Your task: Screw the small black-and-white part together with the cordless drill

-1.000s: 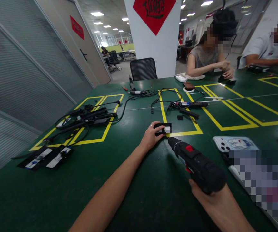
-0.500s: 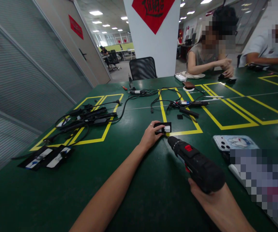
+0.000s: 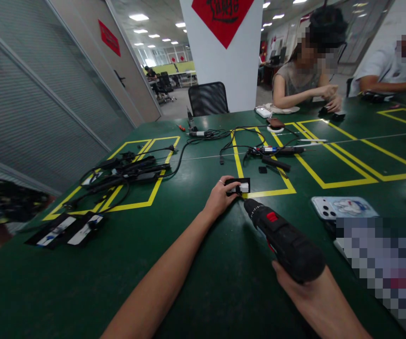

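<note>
My left hand (image 3: pixel 220 195), a ring on one finger, pinches a small flat black piece (image 3: pixel 243 186) with a white patch against the green table. My right hand (image 3: pixel 304 294) is wrapped round the grip of a black cordless drill (image 3: pixel 284 238) with red details. The drill is tilted, its chuck pointing at the near edge of the black piece beside my left fingertips. Whether the bit touches the piece is too small to tell.
Black cables and tools (image 3: pixel 128 172) lie at left, beside two black-and-white pieces (image 3: pixel 85 229). A screwdriver-like tool (image 3: pixel 280 150) lies beyond my hands. A phone (image 3: pixel 344 208) lies at right. Two people sit across the table (image 3: pixel 189 282). Someone in patterned clothing (image 3: pixel 8 202) is at left.
A person in dark patterned clothing has come into view at the left edge. The drill's body has shifted slightly left; my left hand keeps its place on the black piece.
</note>
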### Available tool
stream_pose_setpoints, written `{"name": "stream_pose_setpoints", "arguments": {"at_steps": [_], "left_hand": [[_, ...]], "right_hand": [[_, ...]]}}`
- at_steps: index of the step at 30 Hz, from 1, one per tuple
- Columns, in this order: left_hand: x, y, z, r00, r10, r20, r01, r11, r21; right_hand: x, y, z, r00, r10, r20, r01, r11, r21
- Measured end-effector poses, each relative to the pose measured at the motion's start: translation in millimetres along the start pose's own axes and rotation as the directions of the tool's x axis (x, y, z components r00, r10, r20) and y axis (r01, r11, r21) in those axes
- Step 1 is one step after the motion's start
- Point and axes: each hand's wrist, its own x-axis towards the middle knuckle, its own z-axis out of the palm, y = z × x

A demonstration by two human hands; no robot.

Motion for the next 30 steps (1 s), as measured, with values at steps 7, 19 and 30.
{"name": "stream_pose_setpoints", "arguments": {"at_steps": [7, 19, 30], "left_hand": [[0, 1, 1, 1.0, -0.002, -0.008, 0.002, 1.0, 0.009], [0, 1, 1, 1.0, -0.003, -0.012, 0.004, 1.0, 0.022], [-1, 0, 1, 1.0, -0.006, -0.013, 0.007, 1.0, 0.025]], "right_hand": [[3, -7, 0, 0.998, -0.037, -0.046, 0.038, 0.999, 0.024], [-3, -6, -2, 0.992, 0.101, 0.077, -0.105, 0.993, 0.049], [7, -23, -4, 0.994, 0.104, 0.013, -0.104, 0.994, -0.023]]}}
